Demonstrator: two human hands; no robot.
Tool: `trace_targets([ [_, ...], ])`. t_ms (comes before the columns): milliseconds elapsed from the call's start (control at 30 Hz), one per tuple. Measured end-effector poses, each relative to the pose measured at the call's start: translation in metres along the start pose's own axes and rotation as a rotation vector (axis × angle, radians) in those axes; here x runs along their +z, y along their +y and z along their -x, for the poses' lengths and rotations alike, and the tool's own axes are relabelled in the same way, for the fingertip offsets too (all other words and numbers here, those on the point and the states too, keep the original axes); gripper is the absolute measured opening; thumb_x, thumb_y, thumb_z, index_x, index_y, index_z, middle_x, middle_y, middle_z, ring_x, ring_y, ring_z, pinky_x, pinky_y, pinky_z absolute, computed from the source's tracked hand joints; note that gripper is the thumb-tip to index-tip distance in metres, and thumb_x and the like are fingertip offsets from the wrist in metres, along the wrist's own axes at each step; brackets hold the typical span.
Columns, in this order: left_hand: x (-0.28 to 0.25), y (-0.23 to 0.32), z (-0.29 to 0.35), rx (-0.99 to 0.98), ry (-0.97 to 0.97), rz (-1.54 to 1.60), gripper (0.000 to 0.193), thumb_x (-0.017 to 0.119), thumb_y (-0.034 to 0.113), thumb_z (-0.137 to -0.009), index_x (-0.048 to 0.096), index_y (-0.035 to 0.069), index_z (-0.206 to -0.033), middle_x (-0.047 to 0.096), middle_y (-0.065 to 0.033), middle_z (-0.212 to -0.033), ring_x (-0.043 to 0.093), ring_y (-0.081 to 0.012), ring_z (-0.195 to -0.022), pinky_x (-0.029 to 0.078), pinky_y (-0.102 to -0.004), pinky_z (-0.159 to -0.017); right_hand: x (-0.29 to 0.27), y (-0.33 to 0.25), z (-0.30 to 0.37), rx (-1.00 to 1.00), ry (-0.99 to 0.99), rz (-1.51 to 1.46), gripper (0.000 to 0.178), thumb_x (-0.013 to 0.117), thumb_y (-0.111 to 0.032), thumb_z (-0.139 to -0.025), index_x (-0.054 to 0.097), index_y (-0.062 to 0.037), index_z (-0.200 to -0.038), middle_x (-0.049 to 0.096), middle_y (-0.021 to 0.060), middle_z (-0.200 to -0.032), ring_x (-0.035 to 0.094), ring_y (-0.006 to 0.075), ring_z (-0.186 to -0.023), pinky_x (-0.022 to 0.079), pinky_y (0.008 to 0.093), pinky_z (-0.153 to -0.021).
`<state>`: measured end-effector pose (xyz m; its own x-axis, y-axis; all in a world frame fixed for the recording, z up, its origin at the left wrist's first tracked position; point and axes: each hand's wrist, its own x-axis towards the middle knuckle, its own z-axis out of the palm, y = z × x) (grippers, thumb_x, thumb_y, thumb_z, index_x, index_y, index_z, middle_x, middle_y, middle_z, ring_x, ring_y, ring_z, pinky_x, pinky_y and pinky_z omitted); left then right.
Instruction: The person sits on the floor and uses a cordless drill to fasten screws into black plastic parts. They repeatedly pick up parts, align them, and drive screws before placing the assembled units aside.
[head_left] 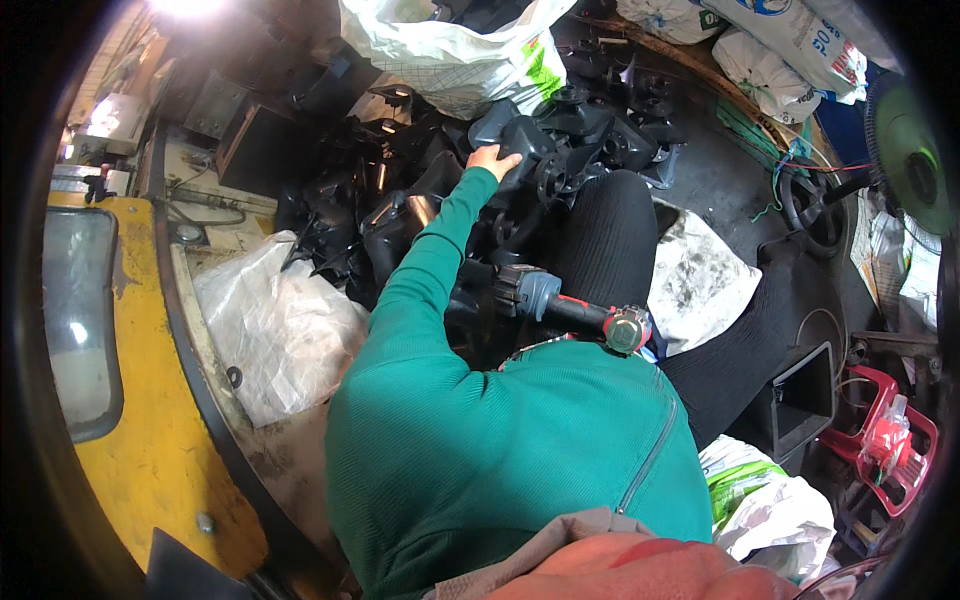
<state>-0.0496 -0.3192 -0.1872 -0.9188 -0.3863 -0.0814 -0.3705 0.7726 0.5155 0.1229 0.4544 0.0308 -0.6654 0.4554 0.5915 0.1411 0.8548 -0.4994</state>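
Note:
My left arm, in a green sleeve, stretches out over a heap of shiny black molded plastic parts (340,215). My left hand (493,161) is closed on the near side of a smooth, rounded black plastic part (527,138), thumb pointing right; the other fingers are partly hidden. Across my lap lies a cordless power tool (572,310) with a dark battery, a grey grip and a red-and-black body. No right hand shows. A stained white cloth or sheet (700,280) lies beside my black-clad leg (605,240).
A large white sack (450,60) stands behind the heap. Clear plastic sheeting (285,325) lies at left, by a yellow panel (150,390) with a window. At right are a fan (910,155), a red plastic stool (880,440) and a black box-shaped duct (800,400). Filled sacks (765,75) lie far right.

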Motion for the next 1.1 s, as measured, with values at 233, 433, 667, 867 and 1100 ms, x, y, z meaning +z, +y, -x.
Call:
trace_targets([
  [233, -0.044, 0.067, -0.034, -0.161, -0.402, -0.706, 0.07, 0.071, 0.053, -0.069, 0.058, 0.005, -0.119, 0.063, -0.0169, -0.111, 0.06, -0.0284, -0.104, 0.047, -0.0386, -0.089, -0.031, 0.156, 0.065, 0.532, -0.501, 0.372, 0.036, 0.047, -0.006, -0.09, 0.048, 0.0054, -0.124, 0.055, 0.0162, -0.122, 0.057, 0.0226, -0.105, 0.044, 0.0316, -0.091],
  [433, -0.2, 0.165, -0.093, 0.563, 0.597, 0.038, 0.027, 0.062, 0.03, -0.085, 0.066, 0.009, -0.102, 0.068, -0.005, -0.081, 0.063, -0.0153, -0.07, 0.05, -0.0294, -0.066, -0.025, 0.172, 0.098, 0.64, -0.676, 0.388, 0.038, 0.05, -0.008, -0.088, 0.048, 0.0054, -0.124, 0.056, 0.0167, -0.121, 0.057, 0.023, -0.104, 0.045, 0.0322, -0.09],
  [667, -0.132, 0.043, -0.255, -0.086, 0.138, -0.683, 0.074, 0.074, 0.051, -0.062, 0.057, 0.014, -0.124, 0.059, -0.0169, -0.118, 0.058, -0.026, -0.107, 0.046, -0.0376, -0.091, -0.009, 0.177, 0.115, 0.677, -0.757, 0.37, 0.041, 0.053, -0.011, -0.086, 0.048, 0.0053, -0.123, 0.057, 0.0173, -0.119, 0.058, 0.0235, -0.102, 0.045, 0.033, -0.089],
  [867, -0.173, 0.08, -0.227, 0.07, -0.422, -0.751, 0.082, 0.077, 0.046, -0.055, 0.052, 0.019, -0.129, 0.055, -0.0147, -0.126, 0.053, -0.0291, -0.116, 0.042, -0.039, -0.099, -0.014, 0.175, 0.122, 0.69, -0.787, 0.403, 0.043, 0.056, -0.013, -0.084, 0.048, 0.0052, -0.123, 0.058, 0.0178, -0.117, 0.058, 0.0239, -0.101, 0.045, 0.0336, -0.088],
  [1100, -0.282, 0.047, -0.196, 0.248, 0.028, -0.178, 0.067, 0.081, 0.046, -0.061, 0.063, 0.011, -0.115, 0.064, -0.0127, -0.113, 0.06, -0.0257, -0.105, 0.045, -0.0337, -0.093, 0.031, 0.18, 0.125, 0.649, -0.831, 0.334, 0.046, 0.059, -0.015, -0.082, 0.049, 0.0052, -0.122, 0.058, 0.0185, -0.116, 0.059, 0.0243, -0.1, 0.045, 0.0343, -0.087],
])
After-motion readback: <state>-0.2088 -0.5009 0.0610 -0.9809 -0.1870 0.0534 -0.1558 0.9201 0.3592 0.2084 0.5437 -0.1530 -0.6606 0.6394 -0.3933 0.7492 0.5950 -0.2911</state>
